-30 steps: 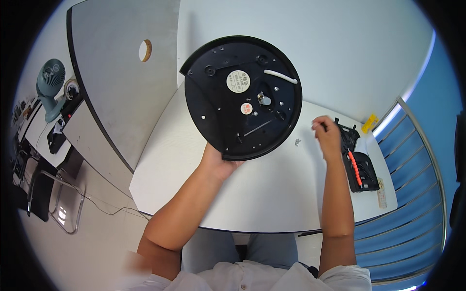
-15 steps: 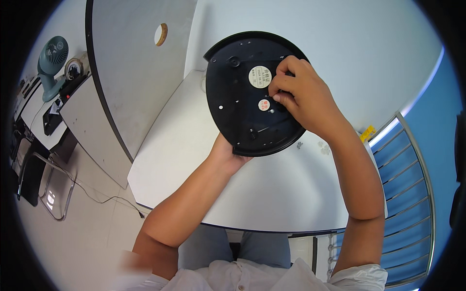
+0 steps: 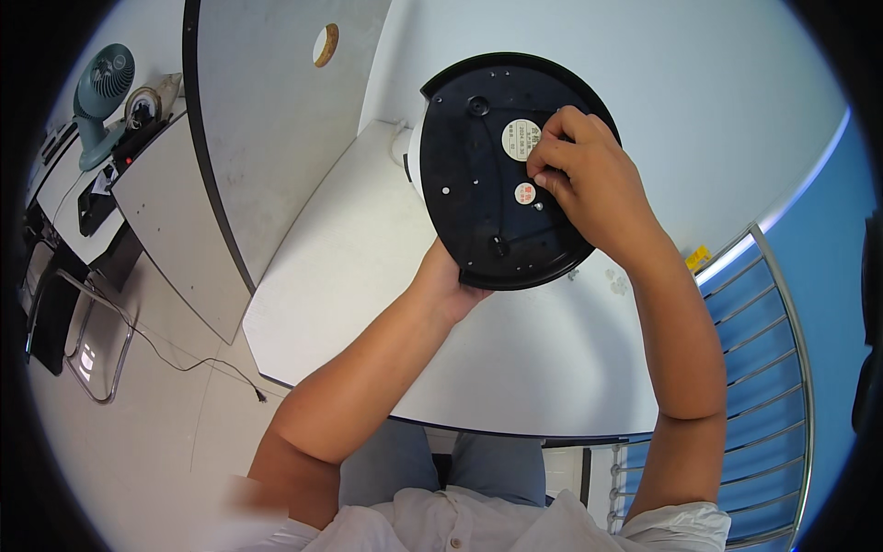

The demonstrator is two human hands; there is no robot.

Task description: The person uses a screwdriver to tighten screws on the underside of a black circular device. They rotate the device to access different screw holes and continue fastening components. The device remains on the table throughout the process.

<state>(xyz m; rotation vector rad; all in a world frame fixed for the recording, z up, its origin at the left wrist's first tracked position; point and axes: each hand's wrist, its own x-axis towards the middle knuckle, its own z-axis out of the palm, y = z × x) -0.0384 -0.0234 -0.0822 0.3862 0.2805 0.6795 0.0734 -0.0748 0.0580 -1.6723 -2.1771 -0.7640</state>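
A round black base plate (image 3: pixel 469 221), flat-edged at the lower left, is tilted up above the table with its underside facing me. It carries a larger cream round sticker (image 3: pixel 521 140), a smaller white one with red print (image 3: pixel 525 193), and several small screws or holes. Behind its left edge shows a white part (image 3: pixel 415 158), perhaps joined to it. My left hand (image 3: pixel 457 293) supports the plate from below, its fingers hidden behind the rim. My right hand (image 3: pixel 589 175) lies over the plate's right side, thumb and fingertips pinched together beside the stickers; what they hold is hidden.
The white table (image 3: pixel 524 377) extends under my arms. A grey partition (image 3: pixel 276 120) with a round hole rises at left. Beyond it are a green fan (image 3: pixel 103 87), a chair and a cable (image 3: pixel 198 361) on the floor. A metal railing (image 3: pixel 782 304) stands at right.
The plate and both hands have shifted to the right and slightly up in view, and the plate has turned a little. More of the white part shows behind it. My right fingers stay pinched.
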